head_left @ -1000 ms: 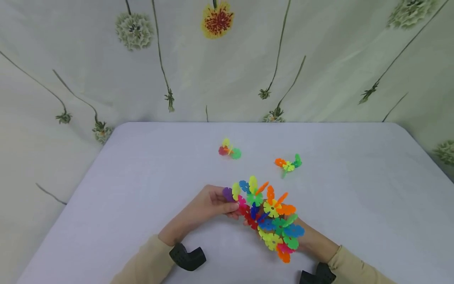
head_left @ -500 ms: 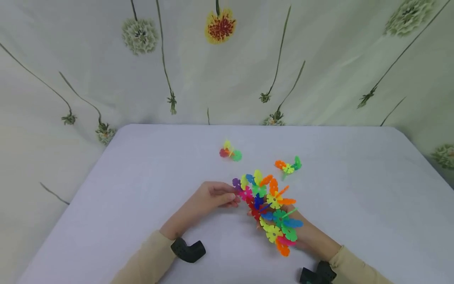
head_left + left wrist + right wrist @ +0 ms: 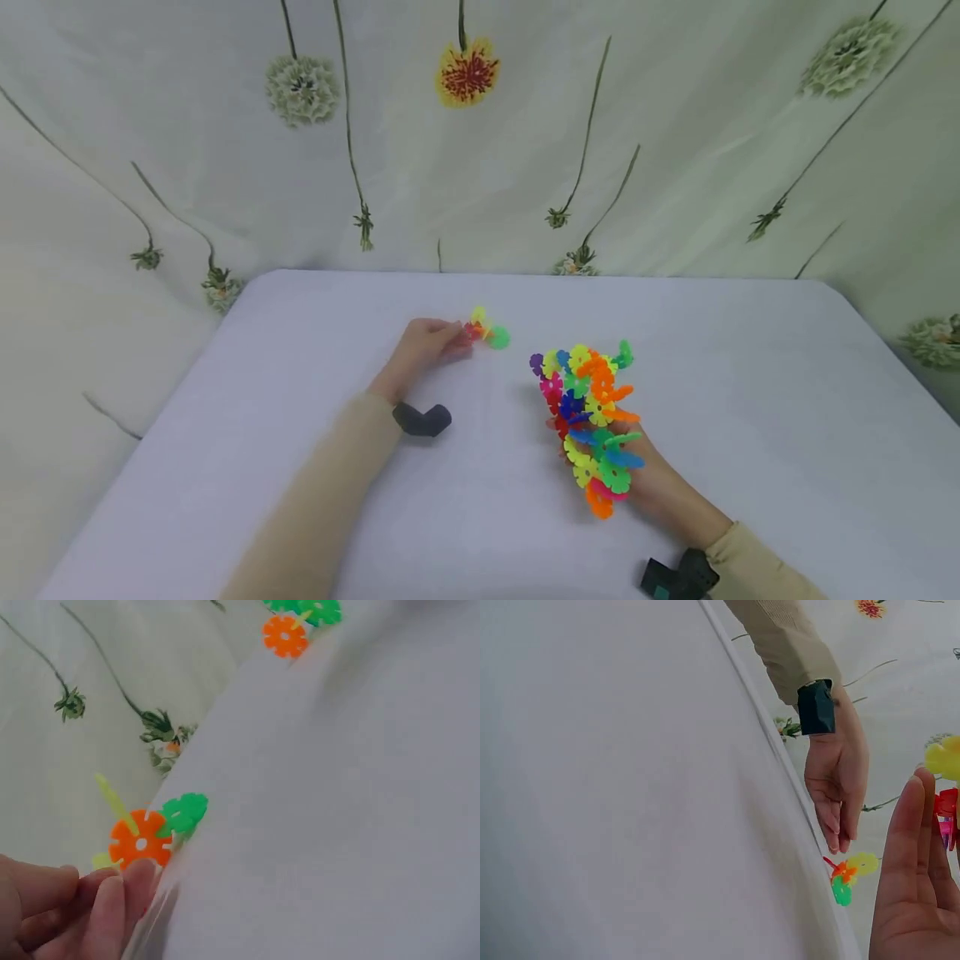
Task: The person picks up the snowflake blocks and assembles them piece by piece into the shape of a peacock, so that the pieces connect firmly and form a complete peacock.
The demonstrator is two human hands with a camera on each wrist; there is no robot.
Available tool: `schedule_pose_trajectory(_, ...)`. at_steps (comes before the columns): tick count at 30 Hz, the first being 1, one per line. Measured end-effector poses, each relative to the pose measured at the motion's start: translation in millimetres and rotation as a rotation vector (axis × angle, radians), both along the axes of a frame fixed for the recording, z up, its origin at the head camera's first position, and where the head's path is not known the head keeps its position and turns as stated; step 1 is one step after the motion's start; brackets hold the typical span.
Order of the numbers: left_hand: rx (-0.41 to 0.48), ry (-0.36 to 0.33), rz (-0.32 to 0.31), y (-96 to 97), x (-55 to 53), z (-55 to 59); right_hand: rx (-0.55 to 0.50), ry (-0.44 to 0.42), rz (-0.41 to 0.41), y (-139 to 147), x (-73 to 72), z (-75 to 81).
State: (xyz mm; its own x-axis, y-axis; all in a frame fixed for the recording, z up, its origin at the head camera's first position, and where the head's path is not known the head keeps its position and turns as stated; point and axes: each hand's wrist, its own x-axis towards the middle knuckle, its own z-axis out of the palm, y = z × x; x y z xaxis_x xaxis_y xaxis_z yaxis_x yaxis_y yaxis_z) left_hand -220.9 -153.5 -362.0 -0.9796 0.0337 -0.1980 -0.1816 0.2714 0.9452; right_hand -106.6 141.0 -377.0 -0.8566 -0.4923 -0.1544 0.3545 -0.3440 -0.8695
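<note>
My right hand [image 3: 645, 479] holds a large build of interlocking snowflake discs [image 3: 600, 437] in many colours over the table's middle. The build hides most of that hand; in the right wrist view its fingers [image 3: 904, 855] stretch up alongside a yellow disc and red pieces. My left hand [image 3: 431, 343] reaches to the back of the table, fingertips right at the red disc of a small snowflake-disc cluster [image 3: 497, 337]. This cluster also has yellow, orange and green discs, and in the left wrist view its orange disc [image 3: 141, 838] shows just beyond the fingertips.
A second small cluster [image 3: 625, 354] lies behind the large build, mostly covered by it; its orange disc [image 3: 285, 637] shows in the left wrist view. The white table [image 3: 750, 400] ends at a flower-print cloth [image 3: 675, 167]. Black camera mounts [image 3: 422, 419] sit on both wrists.
My left hand has left the large build and moved forward and left to the small cluster. My right hand has shifted the build slightly right, so it now overlaps the second cluster.
</note>
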Motion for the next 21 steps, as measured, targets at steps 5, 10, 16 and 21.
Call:
schedule_pose_trajectory(5, -0.264, 0.273, -0.036, 9.3, -10.1, -10.5, 0.071, 0.023, -0.027, -4, -0.8, -2.7)
schedule_pose_trajectory(10, -0.360, 0.409, -0.128, 14.4, -19.3, -21.1, 0.066, 0.004, -0.033, -4, 0.2, -2.7)
schedule_pose_trajectory(16, -0.412, 0.460, -0.086, 20.1, -18.6, -21.0, 0.075, -0.023, -0.037, -5, 1.6, -2.6)
schedule_pose_trajectory(21, -0.335, 0.359, -0.087, 16.1, -3.7, -9.7, 0.108, 0.000, -0.035, -5, 0.9, -3.3)
